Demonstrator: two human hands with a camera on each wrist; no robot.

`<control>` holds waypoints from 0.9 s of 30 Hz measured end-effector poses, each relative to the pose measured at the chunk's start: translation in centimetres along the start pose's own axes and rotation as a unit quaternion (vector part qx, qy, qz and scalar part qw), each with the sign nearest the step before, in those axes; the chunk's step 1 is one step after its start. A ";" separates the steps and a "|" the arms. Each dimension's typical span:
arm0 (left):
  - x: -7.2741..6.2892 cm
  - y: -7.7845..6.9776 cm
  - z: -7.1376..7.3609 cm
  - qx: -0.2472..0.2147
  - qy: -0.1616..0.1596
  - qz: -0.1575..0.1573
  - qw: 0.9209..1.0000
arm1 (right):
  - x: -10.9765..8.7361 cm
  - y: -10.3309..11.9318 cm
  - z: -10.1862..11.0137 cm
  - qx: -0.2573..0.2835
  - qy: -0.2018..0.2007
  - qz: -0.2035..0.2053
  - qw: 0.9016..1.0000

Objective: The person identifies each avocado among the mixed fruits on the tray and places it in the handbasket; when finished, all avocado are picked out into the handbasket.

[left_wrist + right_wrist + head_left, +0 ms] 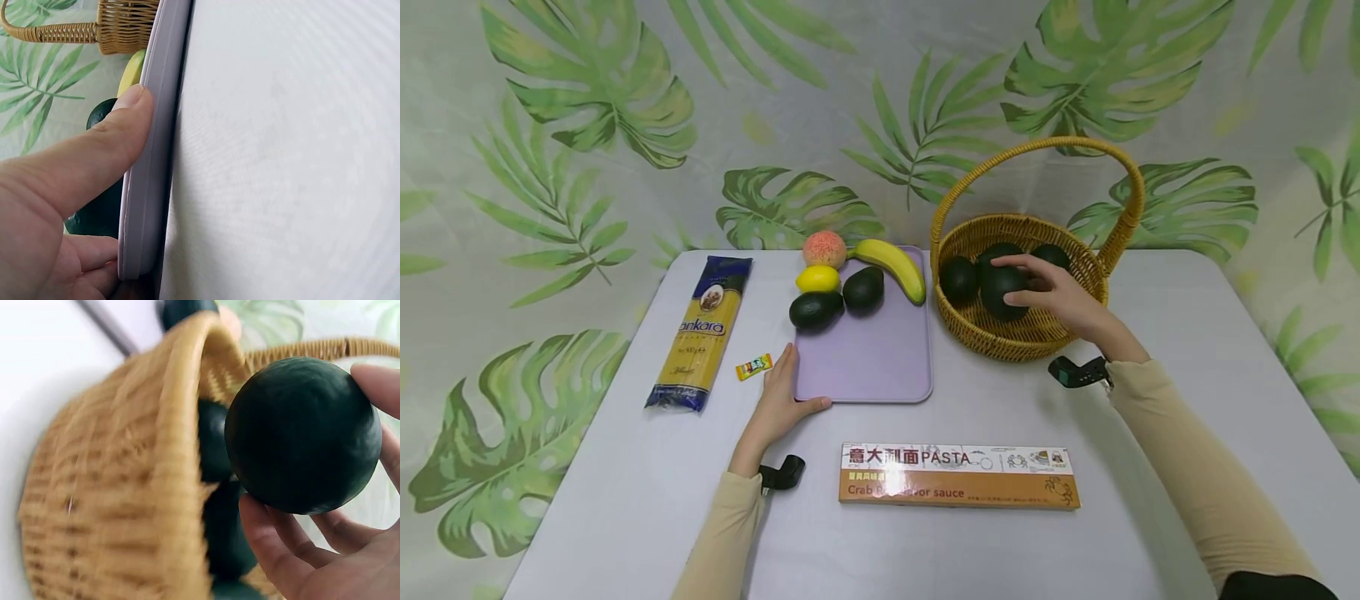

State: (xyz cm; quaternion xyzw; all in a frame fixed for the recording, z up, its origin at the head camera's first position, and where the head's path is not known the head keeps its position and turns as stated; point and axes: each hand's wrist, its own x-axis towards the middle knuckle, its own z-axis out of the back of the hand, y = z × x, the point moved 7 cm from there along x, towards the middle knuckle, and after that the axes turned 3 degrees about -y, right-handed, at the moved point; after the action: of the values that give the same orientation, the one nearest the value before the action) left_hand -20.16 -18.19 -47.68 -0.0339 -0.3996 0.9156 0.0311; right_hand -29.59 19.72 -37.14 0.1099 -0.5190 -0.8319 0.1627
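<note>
A purple tray (880, 358) lies on the table with a peach (824, 250), a lemon (817, 279), a banana (895, 262) and two avocados (862, 290) at its back and left side. My left hand (781, 400) holds the tray's near left corner, thumb along the front edge, fingers along the left side. At the right stands a wicker basket (1000, 343) with several avocados in it. Over the basket my right hand (1051, 292) grips a dark green avocado (303, 434) between thumb and fingers. Other avocados (225, 531) sit below it, partly hidden by the basket's rim.
A bag of spaghetti (696, 333) lies at the left, with a small wrapped candy (754, 367) between it and the tray. In front is a pasta box (958, 477). The basket's tall handle (951, 204) arches over the basket.
</note>
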 end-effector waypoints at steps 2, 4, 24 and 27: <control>0.0 0.0 0.0 0.000 0.001 0.000 1.000 | -0.3 -0.6 0.7 -0.004 -0.008 -0.011 1.000; -0.1 0.0 0.0 -0.001 0.000 0.000 1.000 | -0.4 -1.2 1.1 -0.005 -0.011 -0.021 1.000; 0.0 0.0 0.0 0.004 0.000 -0.002 1.000 | 0.9 -2.5 -0.8 -0.030 0.069 -0.004 0.997; 0.0 0.0 0.0 0.004 0.001 0.000 1.000 | 1.1 -2.5 -1.6 -0.053 0.102 0.006 0.993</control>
State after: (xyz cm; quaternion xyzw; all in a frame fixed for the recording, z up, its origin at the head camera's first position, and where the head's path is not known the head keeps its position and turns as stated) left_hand -20.12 -18.16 -47.64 -0.0345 -0.3963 0.9169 0.0317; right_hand -30.41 18.99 -40.11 0.1822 -0.4559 -0.8415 0.2254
